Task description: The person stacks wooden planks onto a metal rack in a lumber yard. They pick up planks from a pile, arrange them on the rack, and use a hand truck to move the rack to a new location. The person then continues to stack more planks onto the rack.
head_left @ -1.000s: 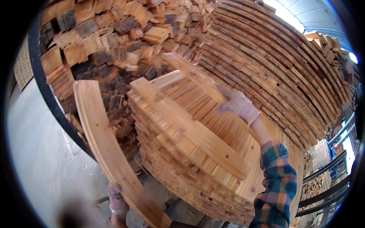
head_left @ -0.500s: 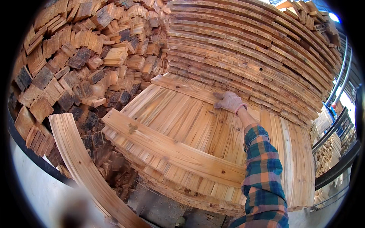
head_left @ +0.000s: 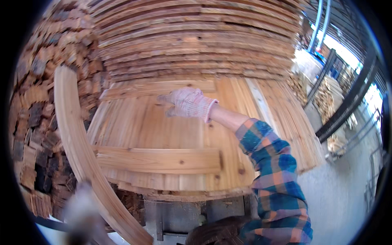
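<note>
My right hand (head_left: 190,102), in a pale knitted glove, is over a stack of planks (head_left: 139,126). Its fingers point left and are apart, slightly smeared, and I see nothing held in them. Just beyond the hand, a flat board (head_left: 159,87) lies across the planks at the far side. A second board (head_left: 159,161) lies across them nearer me, roughly parallel. At the left, a long board (head_left: 73,110) slants up from the lower edge; what holds its lower end is out of sight. My left hand cannot be made out.
Behind the planks rises a tall stack of layered boards (head_left: 196,45). Short wood offcuts (head_left: 36,106) are heaped at the left. A dark metal beam (head_left: 347,106) and grey floor (head_left: 339,183) are at the right. A blurred pale shape (head_left: 83,212) covers the lower left.
My right hand has come off the far board, drawn back towards me, with its fingers apart. The view has swung right, and the long board at the left now stands higher in it.
</note>
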Available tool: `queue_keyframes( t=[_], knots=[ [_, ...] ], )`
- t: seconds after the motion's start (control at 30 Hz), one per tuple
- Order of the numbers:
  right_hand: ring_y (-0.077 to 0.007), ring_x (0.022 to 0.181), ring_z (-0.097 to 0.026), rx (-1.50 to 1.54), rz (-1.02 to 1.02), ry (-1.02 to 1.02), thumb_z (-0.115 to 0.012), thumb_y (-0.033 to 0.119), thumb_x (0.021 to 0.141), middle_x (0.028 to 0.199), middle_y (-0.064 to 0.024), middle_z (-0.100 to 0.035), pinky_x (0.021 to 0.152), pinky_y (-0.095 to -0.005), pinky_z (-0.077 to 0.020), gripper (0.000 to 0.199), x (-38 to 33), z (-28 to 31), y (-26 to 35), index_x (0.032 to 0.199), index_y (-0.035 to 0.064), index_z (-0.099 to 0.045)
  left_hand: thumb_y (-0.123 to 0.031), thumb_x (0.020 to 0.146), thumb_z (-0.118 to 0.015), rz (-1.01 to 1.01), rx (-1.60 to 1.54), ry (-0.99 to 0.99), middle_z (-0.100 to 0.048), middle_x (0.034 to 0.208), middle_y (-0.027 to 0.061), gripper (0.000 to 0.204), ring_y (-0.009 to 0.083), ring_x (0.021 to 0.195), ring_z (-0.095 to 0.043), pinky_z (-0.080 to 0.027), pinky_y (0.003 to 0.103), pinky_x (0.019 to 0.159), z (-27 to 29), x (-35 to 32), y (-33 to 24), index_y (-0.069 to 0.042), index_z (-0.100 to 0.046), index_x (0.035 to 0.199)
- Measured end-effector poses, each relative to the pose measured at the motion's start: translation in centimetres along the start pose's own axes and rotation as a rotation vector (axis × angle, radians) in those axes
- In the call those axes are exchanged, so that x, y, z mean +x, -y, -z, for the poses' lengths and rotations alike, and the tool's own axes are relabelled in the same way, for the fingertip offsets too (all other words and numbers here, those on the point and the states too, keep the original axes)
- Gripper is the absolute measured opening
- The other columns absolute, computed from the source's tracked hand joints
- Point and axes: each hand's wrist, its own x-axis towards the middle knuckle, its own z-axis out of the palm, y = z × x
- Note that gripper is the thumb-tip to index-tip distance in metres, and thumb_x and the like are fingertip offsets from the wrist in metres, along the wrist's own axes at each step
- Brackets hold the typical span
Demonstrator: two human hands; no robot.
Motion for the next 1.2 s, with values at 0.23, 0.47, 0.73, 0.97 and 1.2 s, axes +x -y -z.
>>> queue_keyframes(
  t=[0.23,0.47,0.73,0.97,1.2],
  knots=[
    [-0.0326,0.106,-0.062,-0.068,-0.295,-0.405,-0.069,0.025,0.082,0.114,-0.0163,-0.064,0.093,-0.0402,-0.0489,0.053,-24.5,9.3,-1.6,0.132,0.0135,-0.054,-0.025,0.098,-0.046,-0.155,0.76,0.525,-0.059,0.12,0.0106,0.042,0.0192,0.113,-0.055,-0.042,0.03,0.098,-6.4,19.1,0.4,-0.001,-0.047,0.132],
    [-0.0313,0.103,-0.063,-0.046,-1.473,-0.73,-0.06,0.035,0.087,0.117,-0.0158,-0.064,0.091,-0.0377,-0.0478,0.051,-61.7,3.1,2.1,0.131,0.0103,-0.054,-0.023,0.098,-0.046,-0.47,0.55,0.59,-0.052,0.128,0.0134,0.044,0.0217,0.115,-0.053,-0.043,0.032,0.098,-23.2,6.1,3.7,-0.002,-0.042,0.137],
    [-0.0354,0.116,-0.053,0.458,-1.975,0.058,-0.06,0.046,0.084,0.123,-0.0189,-0.059,0.098,-0.0419,-0.0419,0.059,-86.2,-24.2,14.2,0.126,0.006,-0.056,-0.021,0.098,-0.046,-0.857,0.031,1.014,-0.045,0.137,0.0166,0.048,0.0245,0.118,-0.052,-0.044,0.034,0.098,-41.8,-6.1,-11.4,-0.003,-0.036,0.142],
    [-0.029,0.121,-0.049,0.603,-1.837,-0.081,-0.051,0.042,0.091,0.132,-0.01,-0.055,0.104,-0.0369,-0.0371,0.046,-91.3,-32.9,16.2,0.127,0.0148,-0.057,-0.013,0.099,-0.043,-0.967,-0.139,1.465,-0.038,0.146,0.0144,0.041,0.0268,0.123,-0.051,-0.045,0.037,0.1,-73.2,-14.2,-18.3,-0.009,-0.044,0.14],
    [-0.0244,0.124,-0.049,0.777,-1.964,0.029,-0.049,0.023,0.09,0.138,-0.0065,-0.05,0.098,-0.0352,-0.0437,0.035,-102.2,-37.8,26.7,0.124,0.026,-0.059,0.005,0.089,-0.047,-1.253,0.471,0.334,-0.067,0.109,0.0117,0.037,0.0231,0.093,-0.067,-0.057,0.03,0.081,-86.5,-21.8,-15.0,-0.004,-0.06,0.122]
  ],
)
